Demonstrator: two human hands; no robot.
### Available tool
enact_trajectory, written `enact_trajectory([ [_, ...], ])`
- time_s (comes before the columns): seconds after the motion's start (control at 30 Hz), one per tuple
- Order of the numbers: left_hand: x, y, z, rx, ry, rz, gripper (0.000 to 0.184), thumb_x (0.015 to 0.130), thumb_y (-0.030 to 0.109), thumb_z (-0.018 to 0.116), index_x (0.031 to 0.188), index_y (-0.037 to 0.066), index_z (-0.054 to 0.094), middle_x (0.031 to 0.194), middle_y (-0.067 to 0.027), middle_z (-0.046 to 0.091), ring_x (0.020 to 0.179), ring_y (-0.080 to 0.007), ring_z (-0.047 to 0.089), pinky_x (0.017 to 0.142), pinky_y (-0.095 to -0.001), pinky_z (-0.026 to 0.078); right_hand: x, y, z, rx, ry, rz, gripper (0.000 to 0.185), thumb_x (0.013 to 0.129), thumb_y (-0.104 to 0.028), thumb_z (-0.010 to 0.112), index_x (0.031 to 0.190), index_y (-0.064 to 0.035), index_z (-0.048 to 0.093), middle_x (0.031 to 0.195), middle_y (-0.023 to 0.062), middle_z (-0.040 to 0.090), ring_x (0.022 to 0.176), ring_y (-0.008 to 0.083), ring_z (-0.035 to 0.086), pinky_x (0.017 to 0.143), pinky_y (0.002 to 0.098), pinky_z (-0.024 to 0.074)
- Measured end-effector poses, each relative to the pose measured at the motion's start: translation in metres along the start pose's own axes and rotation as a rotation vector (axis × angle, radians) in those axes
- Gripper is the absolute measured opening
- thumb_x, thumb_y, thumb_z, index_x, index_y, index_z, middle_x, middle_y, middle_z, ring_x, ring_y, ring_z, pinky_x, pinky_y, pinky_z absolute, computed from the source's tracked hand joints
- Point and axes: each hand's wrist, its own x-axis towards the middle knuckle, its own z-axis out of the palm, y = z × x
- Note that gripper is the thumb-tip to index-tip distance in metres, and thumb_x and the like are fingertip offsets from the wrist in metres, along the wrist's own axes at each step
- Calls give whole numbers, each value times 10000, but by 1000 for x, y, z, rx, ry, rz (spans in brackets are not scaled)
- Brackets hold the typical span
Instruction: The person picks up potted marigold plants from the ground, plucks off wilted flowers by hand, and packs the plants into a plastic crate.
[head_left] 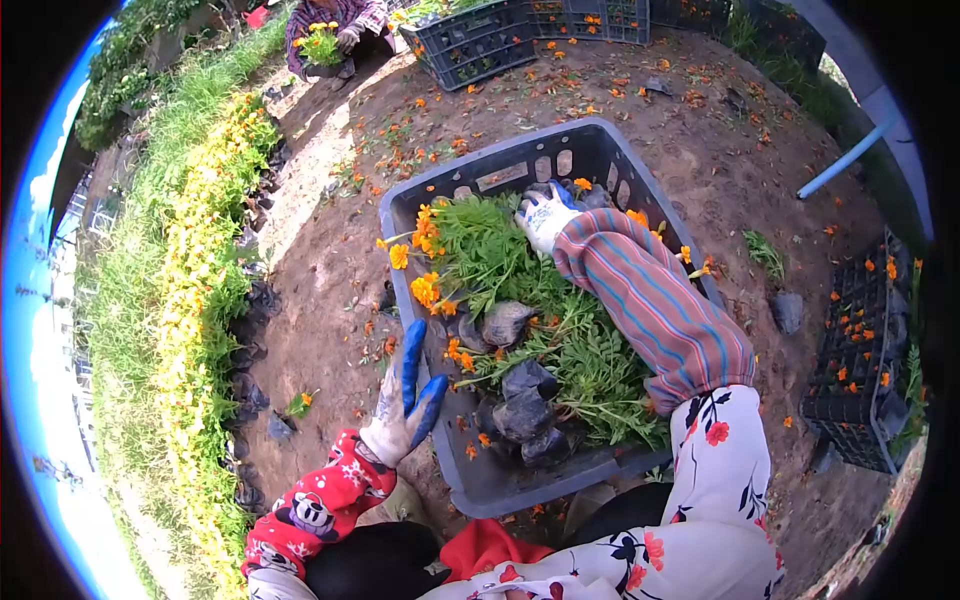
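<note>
The left hand (402, 412), in a blue-coated glove, spreads its grip beside the slotted plastic crate (478, 472). Inside lie lumpy root balls (525, 408) and feathery marigold plants (485, 238); farther, the right hand (546, 215) reaches among them, its grip unclear.

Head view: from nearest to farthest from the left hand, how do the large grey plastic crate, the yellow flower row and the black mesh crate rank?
1. Large grey plastic crate: just right of the left hand.
2. Yellow flower row: on the left, across bare soil.
3. Black mesh crate: far right, beyond the grey crate.
</note>
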Motion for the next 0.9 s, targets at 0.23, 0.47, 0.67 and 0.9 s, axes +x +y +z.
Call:
enact_trajectory([
  [0.23,1,3,10,-179,105,-20,649,920,185,459,1438,20,105,1487,-168,160,1381,-268,148,1108,-370,134,-2,-5,-42,-38,-207,78,454,925,-385,275,1235,-139,497,1314,74,458,1255,208,370,1026,462,227],
  [0.47,-2,-5,15,-221,95,-42,648,931,190,418,1445,30,57,1507,-147,84,1391,-247,89,1112,-355,92,0,3,-74,-63,-295,63,291,844,-142,503,1109,-84,605,1141,101,584,1082,257,527,883,474,405],
  [0.67,0,-19,24,-396,105,-38,664,945,218,392,1458,101,-13,1500,-78,95,1291,-211,306,1070,-379,244,-17,-15,-64,-222,-192,-41,244,830,-140,516,1032,-94,644,1085,86,594,1065,248,526,866,529,356],
  [0.9,-2,-9,10,-150,80,87,673,925,215,459,1437,13,72,1478,-176,175,1382,-278,135,1105,-359,139,-24,-21,-96,-5,-172,83,648,735,-192,574,1339,-84,366,1346,127,377,1279,304,327,1043,472,264],
])
